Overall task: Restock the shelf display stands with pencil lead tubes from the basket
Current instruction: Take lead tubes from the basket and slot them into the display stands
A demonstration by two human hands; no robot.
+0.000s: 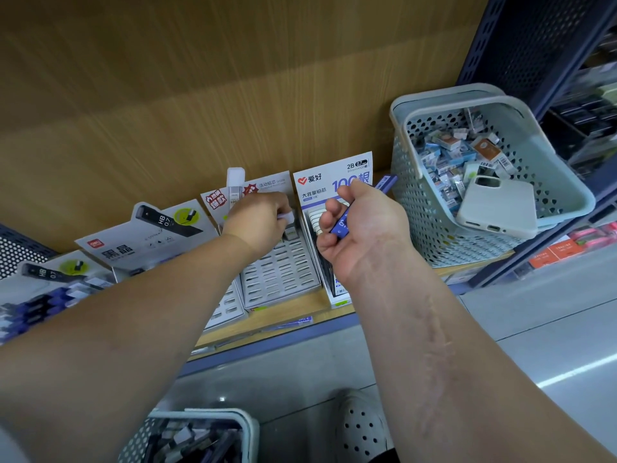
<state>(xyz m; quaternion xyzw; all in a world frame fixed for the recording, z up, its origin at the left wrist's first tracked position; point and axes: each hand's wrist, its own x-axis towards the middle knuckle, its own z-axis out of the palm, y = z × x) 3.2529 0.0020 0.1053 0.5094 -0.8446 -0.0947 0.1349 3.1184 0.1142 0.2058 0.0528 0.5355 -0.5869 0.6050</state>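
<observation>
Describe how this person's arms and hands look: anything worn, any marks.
The left forearm and right forearm are bare, with no sleeves in view. Neither the left hand nor the right hand wears a glove, ring or watch. A long, uneven, scar-like line runs along the right forearm.

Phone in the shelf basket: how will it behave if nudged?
Phone lies tilted on the front rim of the shelf basket: probably slides or tips easily. Smooth pale case looks slippery. Rigid slab, likely heavier than the packets beneath.
</observation>
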